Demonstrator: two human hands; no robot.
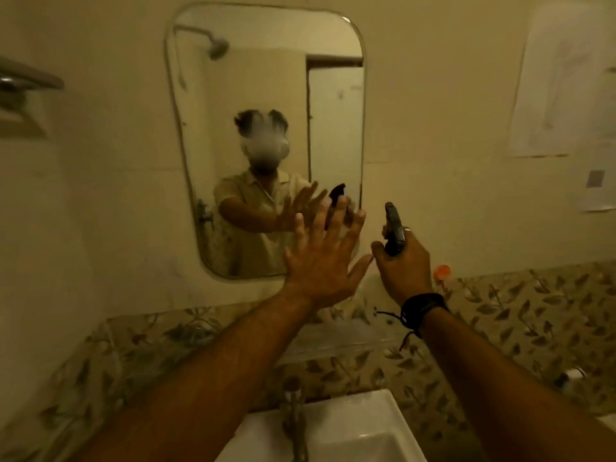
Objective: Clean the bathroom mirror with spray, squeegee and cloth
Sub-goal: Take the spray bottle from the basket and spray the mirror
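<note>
Rounded-rectangle wall mirror with thin metal frame (266, 95) hangs on cream tile above white ceramic sink (350, 428). Left hand (325, 261) raised at the mirror's lower right corner, fingers (336, 216) spread wide, empty. Right hand (405, 265) just right of the mirror, fingers wrapped around black spray bottle trigger head (393, 228), nozzle pointing at the wall; black wristband (421, 308) on that wrist.

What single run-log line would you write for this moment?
step: spraying | right hand: gripping dark spray bottle, nozzle toward mirror | left hand: open, fingers spread, empty, raised before rounded rectangular wall mirror | squeegee, cloth: unseen
</note>
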